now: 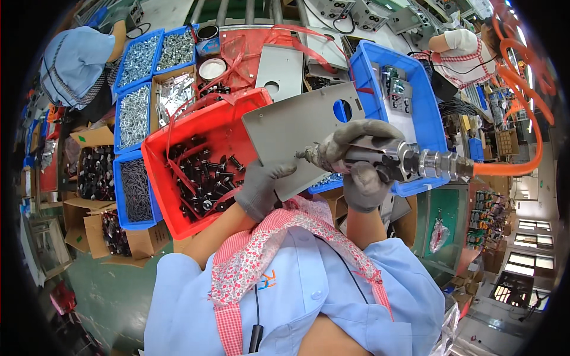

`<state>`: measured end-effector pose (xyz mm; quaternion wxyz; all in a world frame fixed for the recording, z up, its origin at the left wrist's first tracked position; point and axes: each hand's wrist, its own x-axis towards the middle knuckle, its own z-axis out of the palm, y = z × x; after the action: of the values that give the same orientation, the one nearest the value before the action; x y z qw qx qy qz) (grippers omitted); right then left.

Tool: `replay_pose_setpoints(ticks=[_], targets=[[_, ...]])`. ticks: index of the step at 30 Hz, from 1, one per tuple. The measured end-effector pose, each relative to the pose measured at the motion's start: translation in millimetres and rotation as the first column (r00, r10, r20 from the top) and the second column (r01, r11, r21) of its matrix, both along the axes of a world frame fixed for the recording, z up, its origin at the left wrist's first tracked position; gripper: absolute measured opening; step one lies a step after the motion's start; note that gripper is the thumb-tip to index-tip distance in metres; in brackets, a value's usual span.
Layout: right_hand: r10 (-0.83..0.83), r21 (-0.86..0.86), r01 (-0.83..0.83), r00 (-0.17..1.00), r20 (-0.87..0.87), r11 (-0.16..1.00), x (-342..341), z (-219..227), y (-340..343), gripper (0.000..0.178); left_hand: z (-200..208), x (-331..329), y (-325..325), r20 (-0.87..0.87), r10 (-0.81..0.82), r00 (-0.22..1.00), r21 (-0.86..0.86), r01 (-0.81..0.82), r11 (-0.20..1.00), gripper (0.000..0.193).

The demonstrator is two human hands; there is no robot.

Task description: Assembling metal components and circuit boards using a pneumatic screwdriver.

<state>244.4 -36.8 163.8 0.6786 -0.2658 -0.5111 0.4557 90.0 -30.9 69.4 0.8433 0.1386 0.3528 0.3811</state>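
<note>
My left hand [264, 188], in a dark grey glove, grips the near left edge of a flat grey metal panel [291, 133], its thumb on the upper face. The panel tilts over the red bin's right side and has a round hole near its far right corner. My right hand [363, 185], gloved too, is wrapped round a shiny pneumatic screwdriver [386, 157] held above the panel's right part. The tool's tip points left, toward the left thumb; fingers partly hide its front. From its rear end runs an orange air hose [510, 169].
The red bin [159, 172] holds black knobbed parts. Blue trays of screws [135, 118] and nuts stand left of it. A blue crate [430, 127] with small boxed units is at right. More grey panels [279, 74] lie beyond. Co-workers are at far left [74, 65] and far right [466, 53].
</note>
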Motion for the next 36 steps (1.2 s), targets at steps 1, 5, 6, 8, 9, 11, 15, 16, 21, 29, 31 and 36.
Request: replay_pose_setpoints(ticks=[1,5,6,8,9,11,15,16,21,29,31,36], targets=[[-0.004,-0.033,0.004,1.0,0.005,0.999,-0.3,0.0,-0.1,0.046,-2.5,-0.4,0.5,0.0,-0.015,1.0,-0.005,0.015,1.0,0.034],[0.017,0.022,-0.016,0.998,-0.053,1.0,-5.1,-8.5,6.5,0.03,-6.2,-0.9,0.3,0.007,-0.02,1.0,-0.015,0.02,1.0,0.034],[0.029,0.041,-0.026,0.997,-0.068,0.999,-3.3,-15.4,8.6,0.028,-4.9,-0.4,-0.1,0.014,-0.008,1.0,-0.019,0.008,1.0,0.034],[0.029,-0.076,-0.02,0.992,0.121,0.997,8.0,-21.4,5.8,0.025,-9.5,0.8,-0.5,0.033,-0.022,0.999,-0.003,0.022,1.0,0.034],[-0.005,-0.163,0.008,1.0,0.019,0.987,0.0,-20.9,-0.1,0.023,-12.4,0.8,-0.5,0.038,-0.03,0.999,0.003,0.03,1.0,0.034],[-0.037,-0.184,0.023,0.997,-0.071,0.983,-9.3,-18.5,-1.8,0.022,-13.5,1.1,0.0,0.053,-0.017,0.998,-0.012,0.017,1.0,0.036],[-0.03,-0.063,0.026,0.998,-0.057,0.998,-14.2,-12.9,0.0,0.02,-11.6,-0.7,-1.5,0.052,0.006,0.999,-0.01,-0.006,1.0,0.037],[-0.035,-0.069,0.031,0.998,-0.06,0.997,-15.1,-12.7,-0.1,0.019,-11.3,-1.8,-1.1,0.051,0.007,0.999,-0.014,-0.007,1.0,0.037],[-0.086,0.012,0.086,0.996,0.022,0.996,-16.5,-11.4,0.1,0.018,-5.4,-2.5,1.4,0.088,-0.035,0.995,-0.014,0.036,0.999,0.038],[-0.041,-0.115,0.006,0.95,-0.309,0.993,15.8,-7.8,-35.7,0.029,9.8,5.8,7.5,-0.323,-0.07,0.944,0.289,0.169,0.942,0.03],[0.171,-0.061,-0.207,0.915,-0.367,0.976,23.5,-28.6,-38.8,0.026,11.6,-2.7,20.0,-0.412,-0.092,0.907,0.513,0.314,0.799,0.031],[-0.313,-0.089,0.302,0.876,-0.368,0.949,-22.0,40.4,-74.3,0.022,-6.8,7.7,43.4,-0.647,-0.262,0.716,0.495,0.656,0.57,0.033]])
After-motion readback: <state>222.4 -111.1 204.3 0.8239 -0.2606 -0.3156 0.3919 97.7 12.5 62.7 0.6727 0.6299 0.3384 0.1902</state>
